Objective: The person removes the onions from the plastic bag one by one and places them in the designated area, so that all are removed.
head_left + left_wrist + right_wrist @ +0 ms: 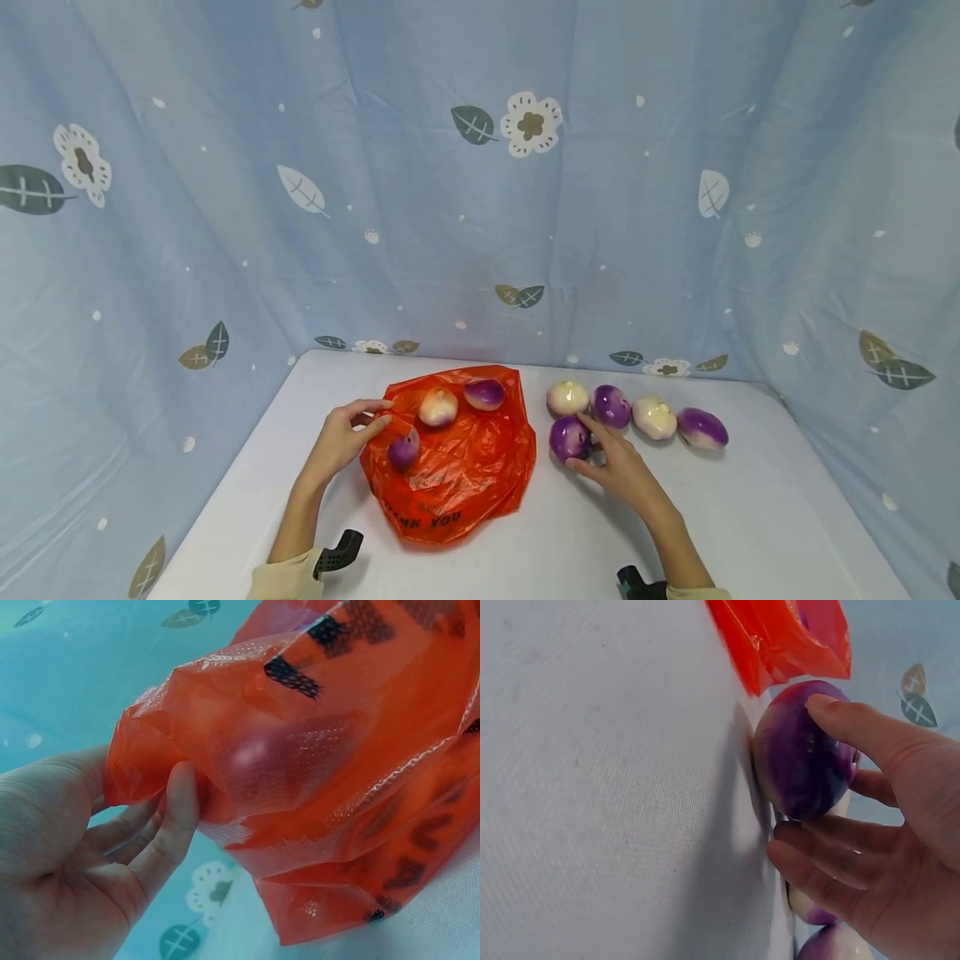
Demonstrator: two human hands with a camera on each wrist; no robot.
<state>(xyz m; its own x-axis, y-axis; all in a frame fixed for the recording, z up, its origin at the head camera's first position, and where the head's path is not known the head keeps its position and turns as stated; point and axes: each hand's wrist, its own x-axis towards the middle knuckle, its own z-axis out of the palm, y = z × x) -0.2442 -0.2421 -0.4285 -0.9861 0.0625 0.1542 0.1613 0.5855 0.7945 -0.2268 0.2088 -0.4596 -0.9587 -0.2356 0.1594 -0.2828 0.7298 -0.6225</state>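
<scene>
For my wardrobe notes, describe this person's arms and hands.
The left hand and right hand wear no gloves, and no rings show. A beige left sleeve and beige right sleeve show at the picture's bottom. Each forearm carries a black device: left device, curved, with small holes; right device, partly cut off.

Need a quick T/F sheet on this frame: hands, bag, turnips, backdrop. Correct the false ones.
1. The left hand holds the edge of the red bag. True.
2. The right hand is inside the bag. False: it holds a purple turnip beside the bag.
3. Three turnips show in or on the bag. True.
4. The bag is blank. False: it carries black lettering, with "YOU" readable.
5. A patterned blue curtain hangs behind the table. True.
</scene>
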